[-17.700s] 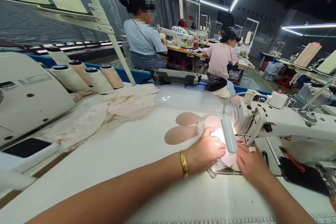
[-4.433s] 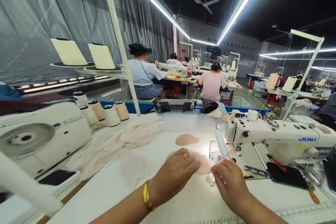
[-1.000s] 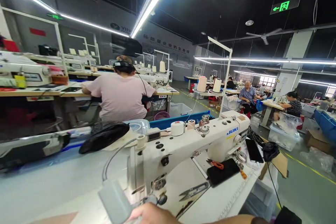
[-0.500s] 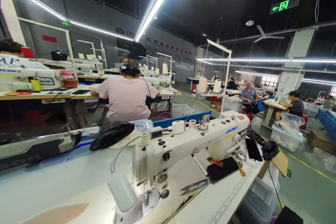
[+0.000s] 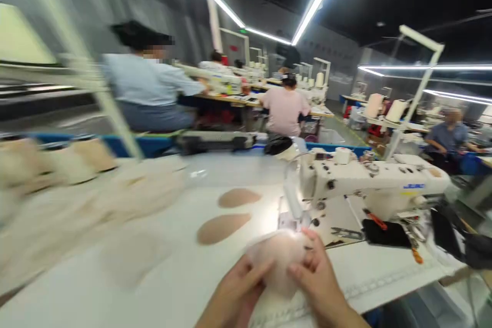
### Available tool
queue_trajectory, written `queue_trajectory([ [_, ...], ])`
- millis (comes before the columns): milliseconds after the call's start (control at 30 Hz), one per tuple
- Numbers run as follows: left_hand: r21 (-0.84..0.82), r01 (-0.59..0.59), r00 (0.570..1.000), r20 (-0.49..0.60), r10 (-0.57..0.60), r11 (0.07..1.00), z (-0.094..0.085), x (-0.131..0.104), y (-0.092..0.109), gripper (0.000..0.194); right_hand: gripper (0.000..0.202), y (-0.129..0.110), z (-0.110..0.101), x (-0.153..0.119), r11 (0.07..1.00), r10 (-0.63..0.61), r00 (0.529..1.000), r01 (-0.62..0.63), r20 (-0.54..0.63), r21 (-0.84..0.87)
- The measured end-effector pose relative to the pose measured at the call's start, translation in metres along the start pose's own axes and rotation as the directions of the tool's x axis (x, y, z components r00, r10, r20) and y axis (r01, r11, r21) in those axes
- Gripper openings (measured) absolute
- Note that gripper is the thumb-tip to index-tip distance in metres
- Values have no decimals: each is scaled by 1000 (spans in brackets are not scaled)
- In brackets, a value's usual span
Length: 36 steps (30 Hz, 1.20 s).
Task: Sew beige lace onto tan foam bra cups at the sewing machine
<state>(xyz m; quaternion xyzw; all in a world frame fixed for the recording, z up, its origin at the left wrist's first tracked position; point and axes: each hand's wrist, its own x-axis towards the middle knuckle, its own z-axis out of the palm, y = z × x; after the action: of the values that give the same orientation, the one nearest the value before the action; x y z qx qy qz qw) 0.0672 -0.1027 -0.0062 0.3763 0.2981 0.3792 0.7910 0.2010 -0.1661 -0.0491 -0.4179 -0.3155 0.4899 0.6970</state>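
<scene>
Both my hands grip a pale, rounded cup-shaped fabric piece (image 5: 279,261) in front of the sewing machine (image 5: 361,179). My left hand (image 5: 249,282) pinches its left side, thumb on top. On the right edge, my right hand (image 5: 317,271) holds it between thumb and fingers. The piece lies close to the lit needle area; whether it touches the machine I cannot tell. Two tan teardrop-shaped pieces (image 5: 225,228) lie on the white table (image 5: 169,277) to the left of the needle.
Thread snips (image 5: 346,233), a black phone (image 5: 386,234) and orange-handled snips (image 5: 375,219) lie right of the needle. Blurred pale fabric (image 5: 130,195) covers the table's left side, with thread cones (image 5: 90,156) behind. A person in light blue (image 5: 146,87) sits beyond.
The view has swung left and down, blurring the picture. My hands and the cup-shaped piece now show; neither was in view before. The tan pieces now show too.
</scene>
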Motion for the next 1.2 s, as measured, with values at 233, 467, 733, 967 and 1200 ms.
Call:
queue_trajectory([
  [233, -266, -55, 980, -197, 1, 963, 0, 6, -1, 39, 95, 0, -7, -8, 994, 81, 995, -85, -63, -72],
  [467, -297, -35, 984, -175, -18, 954, 1, 3, -5, 38, 90, -1, -8, -9, 996, 67, 995, -72, -79, -56],
  [733, -139, -93, 994, -65, 85, 986, 13, -3, -4, 53, 92, -1, -8, -7, 996, 82, 992, -84, -91, -15],
  [967, -138, -94, 995, -29, 91, 986, 15, -6, 1, 49, 89, -7, 4, -13, 997, 71, 990, -74, -123, -24],
  [1200, -129, 52, 994, 104, -38, 990, 16, 0, 0, 49, 90, -7, -2, -9, 996, 24, 991, -34, -129, -77],
])
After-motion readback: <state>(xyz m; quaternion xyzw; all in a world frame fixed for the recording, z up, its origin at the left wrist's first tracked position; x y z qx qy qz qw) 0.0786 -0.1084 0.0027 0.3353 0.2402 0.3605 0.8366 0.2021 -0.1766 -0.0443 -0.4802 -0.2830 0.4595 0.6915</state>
